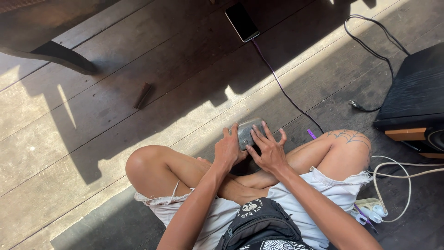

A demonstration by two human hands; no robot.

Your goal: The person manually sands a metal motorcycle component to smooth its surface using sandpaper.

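Wooden floor (92, 139), both hands (252, 150) around grey device (246, 132)

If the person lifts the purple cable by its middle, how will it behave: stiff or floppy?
The purple cable would probably sag, since it is thin and already lies in loose bends across the wooden floor. One end seems plugged into the phone, so a pull may drag that flat phone along. It looks light.
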